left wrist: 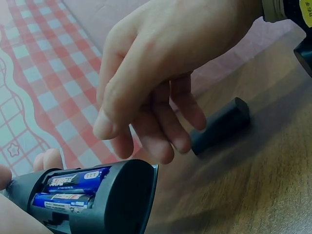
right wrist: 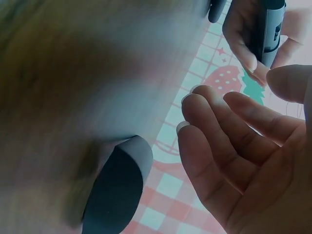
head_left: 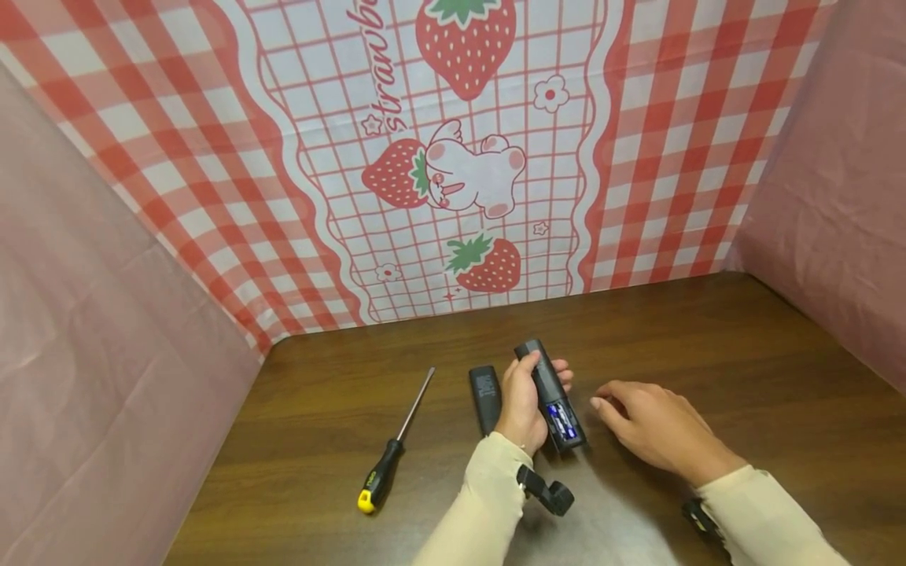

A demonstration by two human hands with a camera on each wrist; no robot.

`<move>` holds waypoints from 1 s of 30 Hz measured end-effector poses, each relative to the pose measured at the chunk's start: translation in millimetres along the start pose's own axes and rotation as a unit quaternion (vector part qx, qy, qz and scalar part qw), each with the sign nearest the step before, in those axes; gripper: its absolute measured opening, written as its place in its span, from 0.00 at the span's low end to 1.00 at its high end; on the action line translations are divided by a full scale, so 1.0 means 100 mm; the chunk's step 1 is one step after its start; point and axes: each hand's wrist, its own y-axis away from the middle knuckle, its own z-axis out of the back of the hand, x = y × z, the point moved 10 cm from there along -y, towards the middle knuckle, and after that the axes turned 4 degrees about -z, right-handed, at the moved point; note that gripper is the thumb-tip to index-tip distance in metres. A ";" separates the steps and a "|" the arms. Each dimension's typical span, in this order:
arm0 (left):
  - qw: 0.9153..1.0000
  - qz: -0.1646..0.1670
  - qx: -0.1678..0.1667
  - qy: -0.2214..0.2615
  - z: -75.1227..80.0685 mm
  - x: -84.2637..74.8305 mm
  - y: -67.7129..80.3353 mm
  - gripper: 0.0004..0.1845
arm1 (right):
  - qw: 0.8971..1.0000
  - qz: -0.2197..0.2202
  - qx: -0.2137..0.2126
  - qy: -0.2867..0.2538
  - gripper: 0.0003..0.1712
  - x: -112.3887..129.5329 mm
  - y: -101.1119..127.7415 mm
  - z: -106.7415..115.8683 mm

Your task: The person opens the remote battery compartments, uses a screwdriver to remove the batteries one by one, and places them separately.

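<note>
So far we have the remote control [head_left: 550,393] lying back-up in our left hand [head_left: 524,401], its battery bay uncovered and two blue cells [left wrist: 68,189] seated side by side inside it. The loose black battery cover [head_left: 485,397] lies flat on the bench [head_left: 708,346] just to the left of that hand, so as we judge it the opening step is done and whatever comes next with the cells or the cover is not yet begun. A screwdriver [head_left: 392,448] with a black-and-yellow handle lies further left, apart from both hands and untouched.

Our left hand grips the remote around its middle, fingers curled over the far edge and thumb on the near side (the wrist view shows the bay end sticking out below the palm). Our right hand [head_left: 654,428] holds nothing: it hovers just right of the remote with fingers loosely extended, near it but not touching.
</note>
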 end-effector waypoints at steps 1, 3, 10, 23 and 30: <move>1.000 0.001 -0.001 0.001 0.00 0.00 0.00 0.13 | 1.000 0.002 -0.001 0.000 0.11 0.01 0.00 0.00; 1.000 0.003 -0.003 0.003 0.00 0.02 0.01 0.13 | 1.000 0.004 -0.002 0.002 0.11 0.02 0.00 -0.01; 1.000 0.005 0.001 -0.006 -0.01 0.06 0.01 0.14 | 1.000 0.011 0.008 0.004 0.18 0.07 -0.02 -0.05; 0.999 0.027 0.021 0.015 -0.07 0.09 0.03 0.15 | 1.000 -0.006 0.002 -0.006 0.25 0.14 -0.14 -0.07; 0.999 0.027 0.032 0.005 -0.09 0.09 0.03 0.14 | 1.000 -0.006 0.013 -0.023 0.25 0.20 -0.20 -0.13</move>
